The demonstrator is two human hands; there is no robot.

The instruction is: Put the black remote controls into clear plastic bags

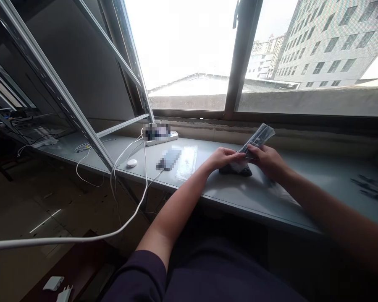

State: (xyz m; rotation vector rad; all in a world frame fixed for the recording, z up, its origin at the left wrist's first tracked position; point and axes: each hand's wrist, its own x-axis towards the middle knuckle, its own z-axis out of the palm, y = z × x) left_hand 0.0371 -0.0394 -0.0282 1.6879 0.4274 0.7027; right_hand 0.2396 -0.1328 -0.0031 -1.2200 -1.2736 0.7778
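Tabletop point(233, 191), smooth and grey, crosses the frame below a dark-framed window point(237, 71). Slotted pale metal shelving point(72, 109) slants through the upper left; a dim, shiny floor point(22, 209) lies lower left. Right of centre, a clear, crinkled plastic bag point(261, 133) with something dark inside tilts up above the surface. The left hand's point(223, 158) fingers pinch its lower end; the right hand's point(267, 159) thumb and fingers close on it just beside them. Beneath lies a black object point(235, 170), partly covered. Left of the hands are a flat transparent sleeve point(187, 161) and a round white disc point(131, 163); blurred dark pieces point(371, 186) lie far right.
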